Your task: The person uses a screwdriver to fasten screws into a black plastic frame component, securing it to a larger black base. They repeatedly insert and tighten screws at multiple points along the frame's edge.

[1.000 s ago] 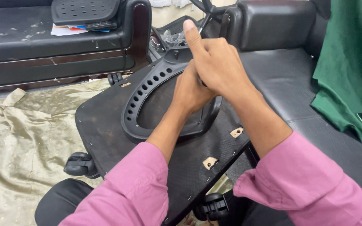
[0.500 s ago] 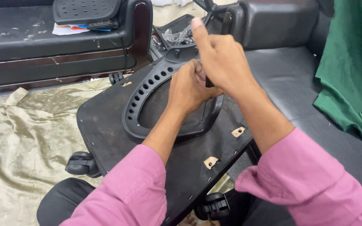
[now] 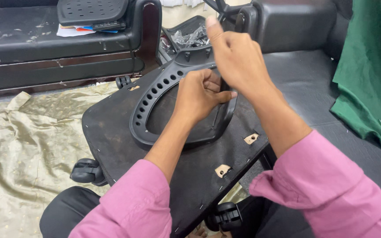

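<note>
A black seat board (image 3: pixel 111 132) lies upside down across my lap. On it sits a black plastic ring frame (image 3: pixel 148 105) with a row of holes. My left hand (image 3: pixel 201 94) is a closed fist at the frame's right inner edge, thumb pointing right. My right hand (image 3: pixel 239 57) hovers just above and right of it, fingers curled and forefinger raised. A short dark tool (image 3: pixel 224 84) shows between the two hands, and both seem to grip it. Most of the tool is hidden.
Castor wheels (image 3: pixel 84 171) poke out under the board. A crumpled gold cloth (image 3: pixel 18 150) covers the floor at left. A black sofa (image 3: pixel 45 48) with another seat part stands behind, a black cushion (image 3: pixel 305 75) and green cloth (image 3: pixel 371 75) at right.
My right hand has lifted a little off the left fist and turned at the wrist. The left fist has stayed on the frame.
</note>
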